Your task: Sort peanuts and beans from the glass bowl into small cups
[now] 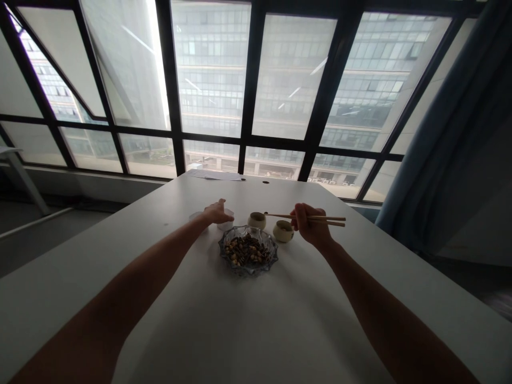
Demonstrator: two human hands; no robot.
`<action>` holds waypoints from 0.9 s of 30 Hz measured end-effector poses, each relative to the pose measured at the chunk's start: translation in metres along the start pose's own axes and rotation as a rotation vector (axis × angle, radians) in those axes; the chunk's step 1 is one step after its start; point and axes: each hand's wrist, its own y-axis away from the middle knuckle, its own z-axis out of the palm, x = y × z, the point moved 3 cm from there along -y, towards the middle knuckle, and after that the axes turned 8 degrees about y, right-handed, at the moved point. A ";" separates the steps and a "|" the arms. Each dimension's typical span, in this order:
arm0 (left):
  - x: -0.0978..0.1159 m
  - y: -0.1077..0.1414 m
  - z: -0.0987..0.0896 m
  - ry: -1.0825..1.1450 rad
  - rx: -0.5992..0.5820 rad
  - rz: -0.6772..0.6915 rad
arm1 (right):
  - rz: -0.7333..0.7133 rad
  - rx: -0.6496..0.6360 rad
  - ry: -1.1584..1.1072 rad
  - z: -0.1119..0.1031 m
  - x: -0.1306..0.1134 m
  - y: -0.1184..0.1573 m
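Note:
My right hand [311, 221] is closed round a pair of wooden chopsticks [332, 219], whose tips point left over two small beige cups. One cup [284, 232] stands beside my right hand, the other cup [256, 221] a little further left. A dark speck shows at the chopstick tips, too small to make out. In front of the cups sits a scalloped glass bowl [248, 271] holding brown and tan dried pieces. My left hand [218, 212] is at a clear container [226, 222], fingers partly spread; its grip is unclear. Another clear container [196, 216] is partly behind my left wrist.
The white table [240, 330] reaches toward large windows. Sheets of paper [218, 175] lie at its far edge, near a dark round hole [266, 182]. A blue curtain [432, 149] hangs at the right, and another table [24, 170] stands at the far left.

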 end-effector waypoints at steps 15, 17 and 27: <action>0.104 -0.019 0.053 -0.010 -0.108 0.313 | -0.040 -0.126 0.127 -0.019 -0.003 -0.010; 0.107 -0.015 0.051 -0.012 -0.050 0.401 | -0.046 -0.120 0.128 -0.019 -0.004 -0.010; 0.115 0.002 0.043 0.076 -0.007 0.500 | -0.012 -0.136 0.102 0.004 -0.001 -0.002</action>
